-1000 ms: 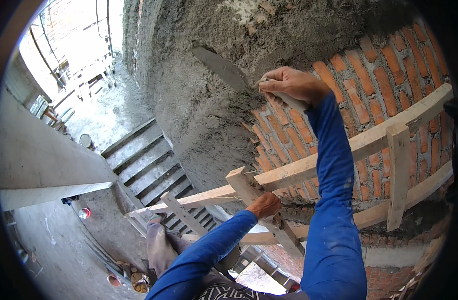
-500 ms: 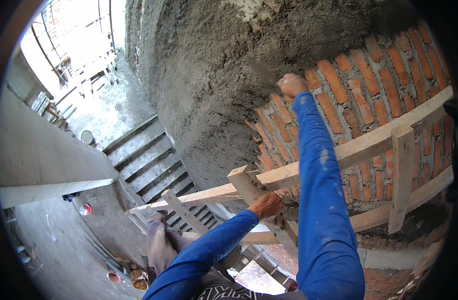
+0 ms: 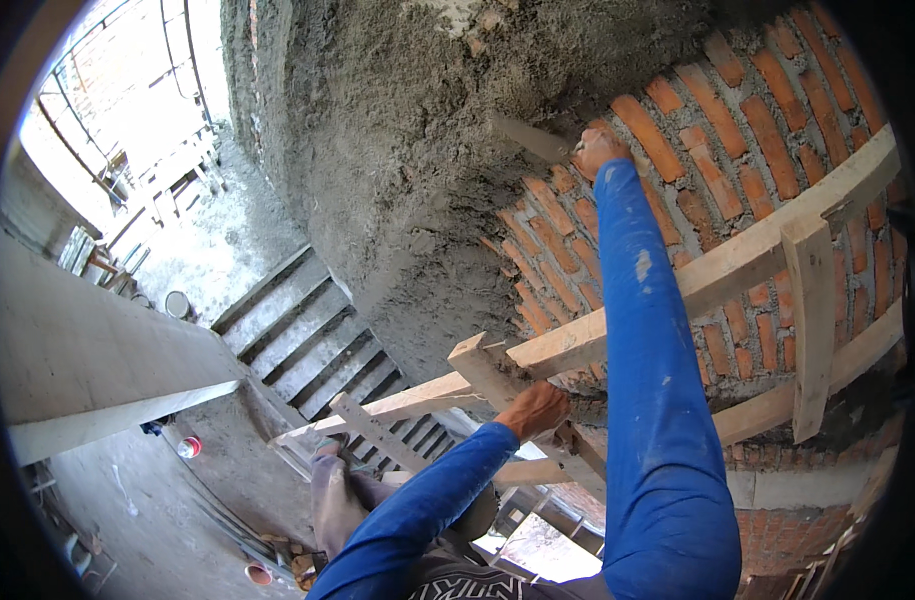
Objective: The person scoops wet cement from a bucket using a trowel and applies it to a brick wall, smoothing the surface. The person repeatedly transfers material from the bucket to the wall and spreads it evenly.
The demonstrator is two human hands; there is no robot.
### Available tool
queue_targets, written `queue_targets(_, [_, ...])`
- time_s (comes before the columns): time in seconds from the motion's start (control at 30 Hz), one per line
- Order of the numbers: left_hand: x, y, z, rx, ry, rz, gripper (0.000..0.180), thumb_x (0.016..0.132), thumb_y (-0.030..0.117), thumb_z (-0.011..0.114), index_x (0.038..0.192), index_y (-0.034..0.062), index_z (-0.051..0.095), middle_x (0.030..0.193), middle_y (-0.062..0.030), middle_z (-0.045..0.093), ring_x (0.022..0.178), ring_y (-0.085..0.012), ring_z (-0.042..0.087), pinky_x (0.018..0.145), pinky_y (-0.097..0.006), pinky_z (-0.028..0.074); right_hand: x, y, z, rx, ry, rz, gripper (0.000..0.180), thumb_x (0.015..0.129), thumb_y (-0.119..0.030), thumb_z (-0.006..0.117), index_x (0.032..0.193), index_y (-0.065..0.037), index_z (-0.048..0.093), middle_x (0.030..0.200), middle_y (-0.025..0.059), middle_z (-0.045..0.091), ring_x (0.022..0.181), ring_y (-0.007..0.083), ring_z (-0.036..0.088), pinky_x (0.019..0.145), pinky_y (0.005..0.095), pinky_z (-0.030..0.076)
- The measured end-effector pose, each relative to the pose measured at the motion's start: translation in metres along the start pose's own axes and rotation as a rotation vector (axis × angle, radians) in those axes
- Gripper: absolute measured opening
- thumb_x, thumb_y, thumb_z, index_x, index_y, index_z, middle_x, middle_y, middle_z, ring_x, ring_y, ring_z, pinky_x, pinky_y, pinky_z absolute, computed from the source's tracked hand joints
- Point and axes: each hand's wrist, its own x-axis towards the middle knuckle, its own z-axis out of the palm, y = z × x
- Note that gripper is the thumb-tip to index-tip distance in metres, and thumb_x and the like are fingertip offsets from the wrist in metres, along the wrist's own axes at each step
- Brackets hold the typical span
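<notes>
My right hand (image 3: 601,150) is closed round the handle of a trowel (image 3: 533,138), its grey blade pointing left against the wall. The handle itself is mostly hidden by my fingers. Wet grey mortar (image 3: 407,130) covers the wall to the left of and above the blade. Bare orange bricks (image 3: 722,170) show to the right. Lower down, my left hand (image 3: 537,408) is wrapped round a wooden post (image 3: 489,368) of the timber frame, close to where it meets a long rail (image 3: 727,275).
A second plank (image 3: 807,340) crosses the frame at right. Concrete stairs (image 3: 297,325) drop away on the left, beside a grey concrete beam (image 3: 107,330). A red-and-white bucket (image 3: 189,447) stands on the floor far below. Another bucket (image 3: 177,304) is near the stair top.
My right hand has shifted slightly right and up along the edge of the mortar with the trowel. My left hand keeps its hold on the post. The whole view has tilted a little.
</notes>
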Motion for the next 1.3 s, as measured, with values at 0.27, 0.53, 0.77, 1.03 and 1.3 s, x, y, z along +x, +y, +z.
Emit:
queue_targets(0.27, [0.004, 0.000, 0.003, -0.067, -0.027, -0.043, 0.018, 0.079, 0.013, 0.062, 0.061, 0.0134, 0.062, 0.063, -0.0031, 0.063, 0.063, -0.0216, 0.065, 0.053, -0.034, 0.049, -0.003, 0.046, -0.077, 0.016, 0.090, 0.000, 0.024, 0.090, -0.019, 0.057, 0.110, -0.006, 0.064, 0.111, 0.0165, 0.066, 0.105, 0.0320, 0.062, 0.091, 0.0462, 0.050])
queue_targets(0.53, [0.001, -0.001, 0.007, -0.051, 0.007, -0.019, 0.017, 0.080, 0.013, 0.061, 0.063, 0.0125, 0.062, 0.064, -0.0034, 0.063, 0.064, -0.0210, 0.065, 0.054, -0.034, 0.049, -0.054, 0.023, -0.118, -0.212, 0.628, -0.076, 0.019, 0.089, -0.017, 0.059, 0.098, -0.001, 0.064, 0.100, 0.0147, 0.068, 0.091, 0.0319, 0.067, 0.079, 0.0470, 0.054])
queue_targets(0.77, [0.000, 0.000, 0.012, -0.009, -0.038, 0.002, 0.012, 0.082, 0.015, 0.060, 0.070, 0.0132, 0.063, 0.070, -0.0023, 0.063, 0.071, -0.0211, 0.065, 0.058, -0.034, 0.049, -0.175, -0.006, -0.200, 0.432, 0.081, -0.395, 0.025, 0.091, -0.027, 0.062, 0.096, -0.002, 0.067, 0.081, 0.0099, 0.066, 0.078, 0.0224, 0.064, 0.069, 0.0398, 0.049])
queue_targets(1.03, [0.002, 0.000, 0.014, -0.007, -0.023, -0.028, 0.017, 0.083, 0.016, 0.059, 0.066, 0.0134, 0.063, 0.067, -0.0019, 0.063, 0.067, -0.0216, 0.065, 0.057, -0.035, 0.051, -0.101, -0.019, -0.146, 0.503, -0.219, -0.086, 0.038, 0.091, -0.034, 0.062, 0.103, 0.003, 0.064, 0.081, 0.0108, 0.064, 0.068, 0.0143, 0.060, 0.061, 0.0310, 0.048])
queue_targets(1.3, [0.004, -0.003, 0.013, 0.089, -0.109, 0.040, 0.012, 0.082, 0.017, 0.060, 0.072, 0.0167, 0.068, 0.074, -0.0007, 0.069, 0.072, -0.0191, 0.069, 0.057, -0.033, 0.053, -0.271, 0.073, -0.134, 1.063, 0.355, -0.260, 0.030, 0.094, -0.026, 0.062, 0.098, 0.003, 0.064, 0.081, 0.0147, 0.067, 0.073, 0.0306, 0.066, 0.065, 0.0398, 0.050])
